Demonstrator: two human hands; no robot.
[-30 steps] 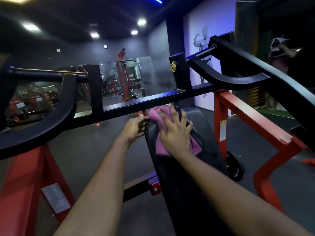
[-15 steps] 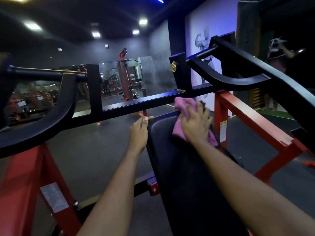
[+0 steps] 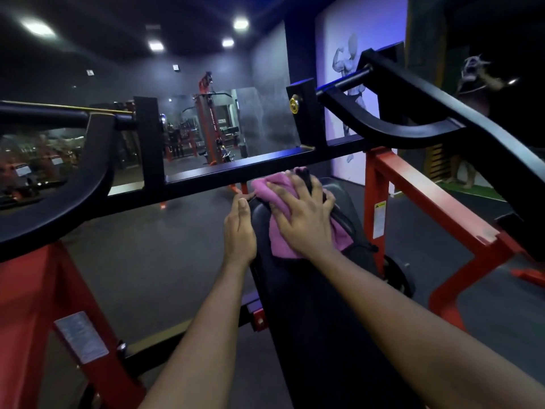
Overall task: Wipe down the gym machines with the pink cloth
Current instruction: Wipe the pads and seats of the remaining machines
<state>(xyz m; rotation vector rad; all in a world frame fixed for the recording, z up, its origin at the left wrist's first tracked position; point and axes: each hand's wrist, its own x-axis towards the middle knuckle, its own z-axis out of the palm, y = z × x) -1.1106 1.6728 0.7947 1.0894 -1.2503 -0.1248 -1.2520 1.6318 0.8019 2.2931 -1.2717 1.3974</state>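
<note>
Two hands on the machine. Right hand [image 3: 303, 215]: fingers [image 3: 295, 191] spread and straight, palm flat on the crumpled pink cloth [image 3: 281, 246], pressing it down rather than gripping it. Cloth sits at the top end of the long black padded vinyl back pad [image 3: 312, 326], just under the black square steel crossbar [image 3: 236, 176]. Cloth edges stick out left of and below my palm. My fingertips reach the pad's top edge.

Left hand [image 3: 239, 231]: laid along the pad's left edge, thumb straight on top, fingers extended, holding nothing. Hands are near each other, not touching.

Red painted steel frame [image 3: 427, 206] flanks the pad on both sides. Black round weight plate [image 3: 398, 278] sits low on the right, behind the pad. Wall mirror [image 3: 224, 128] is past the crossbar, and a greyscale bodybuilder mural [image 3: 348, 69] is on the right wall.
</note>
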